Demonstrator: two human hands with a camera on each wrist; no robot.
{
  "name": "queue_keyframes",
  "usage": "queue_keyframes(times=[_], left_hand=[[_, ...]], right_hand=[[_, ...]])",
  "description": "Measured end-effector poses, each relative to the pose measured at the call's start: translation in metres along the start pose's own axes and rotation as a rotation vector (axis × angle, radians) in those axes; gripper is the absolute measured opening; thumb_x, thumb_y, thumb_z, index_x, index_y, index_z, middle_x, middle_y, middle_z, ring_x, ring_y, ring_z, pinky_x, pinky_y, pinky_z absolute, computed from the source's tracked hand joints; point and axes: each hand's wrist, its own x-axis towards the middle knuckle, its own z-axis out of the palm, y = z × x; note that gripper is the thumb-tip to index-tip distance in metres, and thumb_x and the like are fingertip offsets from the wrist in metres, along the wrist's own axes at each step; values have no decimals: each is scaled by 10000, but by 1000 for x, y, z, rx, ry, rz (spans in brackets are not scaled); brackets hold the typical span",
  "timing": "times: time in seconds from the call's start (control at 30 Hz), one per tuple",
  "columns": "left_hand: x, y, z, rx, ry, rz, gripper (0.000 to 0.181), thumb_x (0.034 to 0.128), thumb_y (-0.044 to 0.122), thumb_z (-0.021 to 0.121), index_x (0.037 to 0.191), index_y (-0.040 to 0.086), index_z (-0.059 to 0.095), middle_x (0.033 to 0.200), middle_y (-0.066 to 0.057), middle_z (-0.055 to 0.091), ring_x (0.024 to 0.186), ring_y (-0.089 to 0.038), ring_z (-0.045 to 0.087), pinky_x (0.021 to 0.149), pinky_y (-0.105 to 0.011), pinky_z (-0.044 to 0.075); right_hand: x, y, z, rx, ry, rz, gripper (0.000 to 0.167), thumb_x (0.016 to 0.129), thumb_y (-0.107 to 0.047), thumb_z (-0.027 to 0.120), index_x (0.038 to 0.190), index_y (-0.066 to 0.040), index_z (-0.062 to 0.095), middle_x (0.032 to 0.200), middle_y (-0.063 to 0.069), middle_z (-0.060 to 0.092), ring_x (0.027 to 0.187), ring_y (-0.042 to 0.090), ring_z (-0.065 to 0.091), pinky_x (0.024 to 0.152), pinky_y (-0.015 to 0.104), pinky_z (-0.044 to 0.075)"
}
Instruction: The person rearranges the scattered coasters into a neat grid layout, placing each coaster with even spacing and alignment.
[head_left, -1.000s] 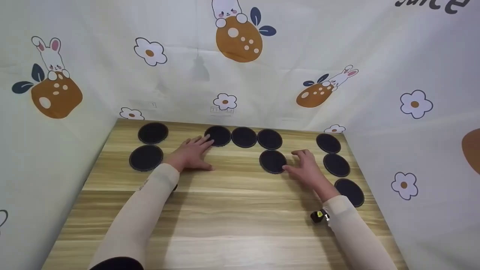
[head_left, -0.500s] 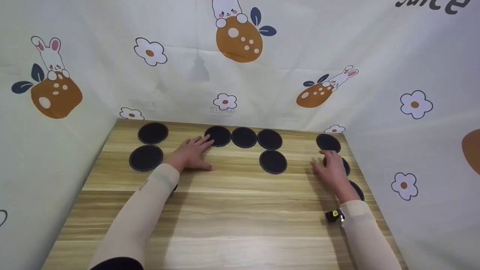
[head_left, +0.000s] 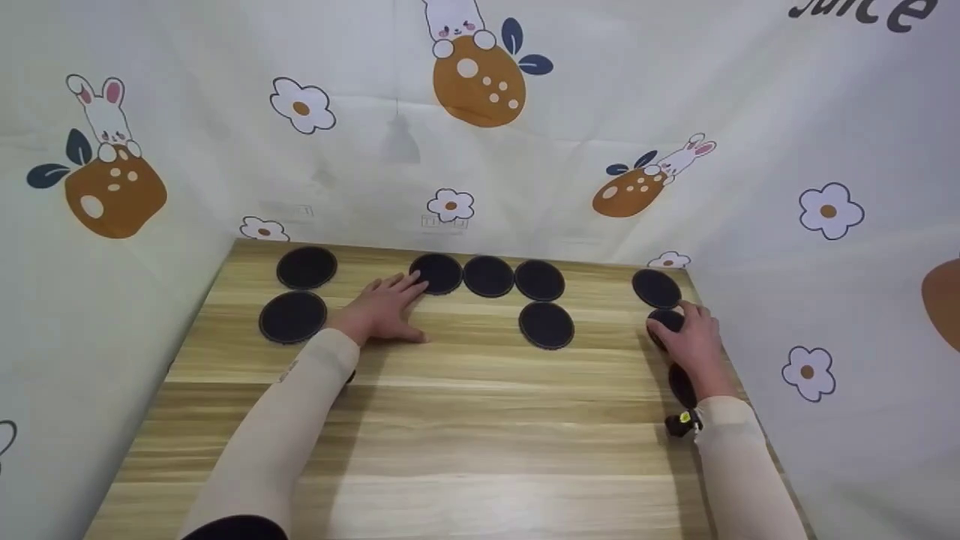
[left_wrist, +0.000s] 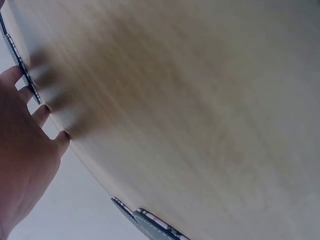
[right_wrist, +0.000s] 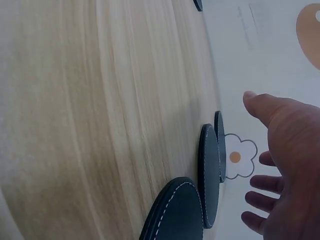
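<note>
Your cream sleeves (head_left: 277,427) showed pale against a table (head_left: 487,420) of streaked honey-and-tan wood grain, where the discs (head_left: 488,277) were plain black, edged in the right wrist view with a light dashed line of stitching (right_wrist: 171,196). The off-white backdrop (head_left: 360,45) before you carried orange fruits (head_left: 457,97) with cream spots and navy leaves (head_left: 535,64), white rabbits (head_left: 105,116) with pink inner ears, white flowers (head_left: 831,211) outlined in dark with orange-brown centres, and dark lettering (head_left: 913,13). The device (head_left: 679,424) at your right wrist was black with a yellow-green patch.

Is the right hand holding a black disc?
No, the right wrist view shows the right hand apart from the discs, nothing between its fingers.
</note>
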Motion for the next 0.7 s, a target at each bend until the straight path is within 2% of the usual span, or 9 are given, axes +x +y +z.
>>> queue_keyframes(times=[0.3,0.57,0.7], left_hand=[[1,-3,3,-7,3,-7,1167,886,709,798,1768,143,283,1854,-114,128,1689,-427,131,1326,-696,97],[0,-1,0,-9,-8,-11,1170,887,713,799,1769,148,279,1856,-107,117,1693,-420,120,1327,-693,92],[1,-1,1,-18,-8,-6,1172,888,700,803,1768,135,275,1854,-122,117,1690,-430,119,1326,-696,89]], right_hand=[[4,5,5,-22,-112,134,1109,994,-595,764,1698,87,247,1667,458,223,1524,669,243,1234,745,282],[7,11,8,-43,-117,143,1143,967,-627,778,1683,102,266,1660,463,227,1520,661,246,1230,749,278],[7,16,9,-68,-150,119,1107,988,-639,741,1639,153,321,1602,507,277,1478,674,300,1209,746,310]])
